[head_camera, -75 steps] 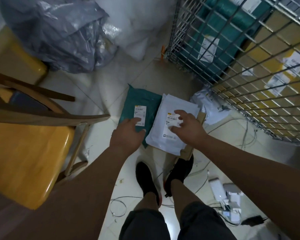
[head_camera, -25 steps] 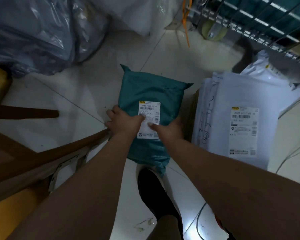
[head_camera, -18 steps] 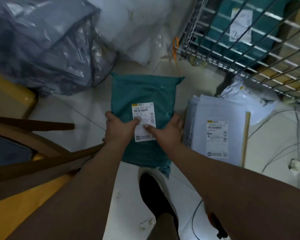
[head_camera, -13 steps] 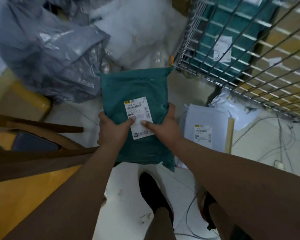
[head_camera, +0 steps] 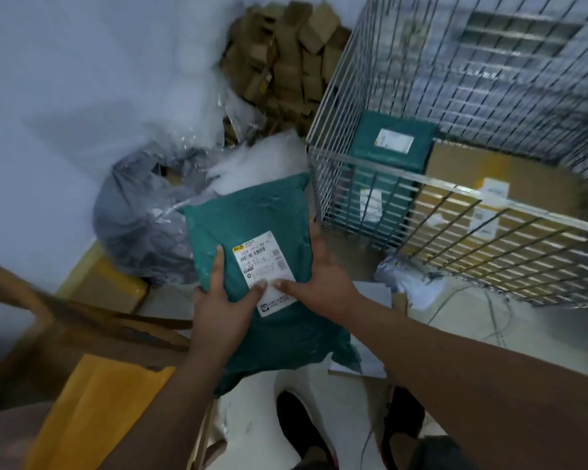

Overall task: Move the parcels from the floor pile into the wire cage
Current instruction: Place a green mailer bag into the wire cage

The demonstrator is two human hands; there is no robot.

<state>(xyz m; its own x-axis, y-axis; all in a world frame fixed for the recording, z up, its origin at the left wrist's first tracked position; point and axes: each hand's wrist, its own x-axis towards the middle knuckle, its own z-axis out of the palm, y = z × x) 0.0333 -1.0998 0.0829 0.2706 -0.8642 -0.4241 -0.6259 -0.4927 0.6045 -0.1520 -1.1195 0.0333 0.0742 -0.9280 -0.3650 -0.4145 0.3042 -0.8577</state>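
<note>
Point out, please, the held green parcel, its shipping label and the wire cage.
green parcel (head_camera: 248, 212): head view, bare upper face.
shipping label (head_camera: 260, 262): head view, printed middle.
wire cage (head_camera: 421, 178): head view, near wall's top rail.

Light was dim, indoor, cool bluish cast; src not seen. Wall (head_camera: 58, 83) upper L washed pale, no detail. Heavy motion blur on wire cage (head_camera: 506, 79) bars upper R & box pile (head_camera: 286, 62). Label (head_camera: 263, 262) on teal parcel (head_camera: 248, 212) was sharpest spot, txt mostly unreadable. Wide-angle bend at edges; forearms (head_camera: 482, 385) dark, soft.
</note>
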